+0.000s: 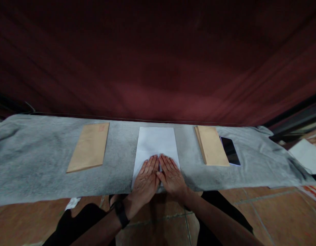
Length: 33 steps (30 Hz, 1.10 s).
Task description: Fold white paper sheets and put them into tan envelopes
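A white sheet of paper (157, 138) lies on the grey cloth in front of me, with a faint crease across it. My left hand (147, 176) rests flat on its lower part, fingers stretched out and pointing away from me. Beside it, my right hand (171, 174) lies flat too, its thumb touching or nearly touching the left hand. Both palms hide the near part of the sheet. To the left is a brown envelope (90, 147), perhaps on top of others. A small stack of brown envelopes (213, 145) sits to the right.
A dark-screened phone (231, 151) lies partly under the right stack. Grey cloth (122, 153) covers the long narrow surface, and a dark red wall or curtain (158, 85) rises behind. Below are floor tiles (273, 212) and a white scrap (72, 203).
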### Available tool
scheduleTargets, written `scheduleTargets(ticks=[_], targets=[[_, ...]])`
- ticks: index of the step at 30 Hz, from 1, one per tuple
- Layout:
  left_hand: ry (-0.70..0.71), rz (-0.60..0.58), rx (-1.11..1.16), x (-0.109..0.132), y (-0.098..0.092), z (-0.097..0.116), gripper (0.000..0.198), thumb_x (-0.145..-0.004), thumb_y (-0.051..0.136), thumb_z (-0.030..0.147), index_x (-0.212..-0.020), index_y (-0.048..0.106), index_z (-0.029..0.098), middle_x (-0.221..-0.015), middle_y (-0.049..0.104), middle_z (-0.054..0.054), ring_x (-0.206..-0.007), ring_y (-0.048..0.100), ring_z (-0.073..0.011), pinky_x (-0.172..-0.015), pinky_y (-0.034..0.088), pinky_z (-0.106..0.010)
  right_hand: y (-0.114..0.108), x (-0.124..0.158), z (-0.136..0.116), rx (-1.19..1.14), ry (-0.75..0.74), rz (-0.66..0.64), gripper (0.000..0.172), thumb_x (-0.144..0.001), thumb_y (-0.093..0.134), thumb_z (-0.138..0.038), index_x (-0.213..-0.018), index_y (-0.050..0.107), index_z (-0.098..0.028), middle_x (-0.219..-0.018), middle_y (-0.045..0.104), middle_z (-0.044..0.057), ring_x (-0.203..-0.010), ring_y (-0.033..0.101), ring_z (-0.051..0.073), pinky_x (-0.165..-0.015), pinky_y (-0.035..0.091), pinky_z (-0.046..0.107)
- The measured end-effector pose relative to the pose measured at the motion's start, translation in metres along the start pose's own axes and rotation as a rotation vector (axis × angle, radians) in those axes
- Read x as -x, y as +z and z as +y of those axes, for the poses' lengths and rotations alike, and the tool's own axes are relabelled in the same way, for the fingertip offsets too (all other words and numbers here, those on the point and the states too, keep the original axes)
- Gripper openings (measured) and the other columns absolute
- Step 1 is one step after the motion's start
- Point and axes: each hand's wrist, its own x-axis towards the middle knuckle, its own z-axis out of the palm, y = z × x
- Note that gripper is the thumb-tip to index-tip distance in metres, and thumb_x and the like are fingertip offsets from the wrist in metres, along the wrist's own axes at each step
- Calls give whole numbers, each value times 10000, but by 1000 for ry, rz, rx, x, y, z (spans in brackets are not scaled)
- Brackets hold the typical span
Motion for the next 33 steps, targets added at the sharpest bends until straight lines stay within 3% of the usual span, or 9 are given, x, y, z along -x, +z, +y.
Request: scheduleTargets(ticks=[8,16,22,27,33], targets=[[-140,44,15,-4,-13,-22,621,-1005,375,397,-1516,376,44,-1577,374,-206,-1495,310,-295,-1214,290,-477,-4,-2,25,135,101,-47,603,-1043,384,-401,-1545,335,-71,-1599,357,166,-1488,325,271,-1221,278,481],[-332,32,-70,-8,-15,-52,652,-1011,289,421,-1470,427,-22,-1538,407,-258,-1472,344,-352,-1214,232,-563,-2,-4,37,157,240,-17,627,-1041,372,-420,-1554,316,-65,-1596,351,187,-1486,324,301,-1220,250,510],[-318,21,34,-57,-18,-59,594,-1015,319,364,-1503,387,33,-1575,386,-206,-1514,261,-289,-1233,243,-493,-8,-57,52,-38,272,45,593,-1066,239,-437,-1559,330,-120,-1620,320,136,-1522,247,251,-1219,271,503],[-211,-77,100,-103,-2,-45,545,-1011,289,265,-1480,421,18,-1553,422,-208,-1490,322,-284,-1214,293,-490,7,-103,51,-176,283,66,566,-1073,188,-390,-1502,444,-124,-1570,420,138,-1493,322,224,-1201,317,478],[-211,-102,45,-122,16,-35,583,-952,333,149,-1528,362,65,-1572,405,-184,-1499,303,-275,-1222,250,-505,27,-125,44,-121,306,-6,540,-1081,189,-375,-1485,474,-159,-1536,482,98,-1475,355,207,-1227,258,466]])
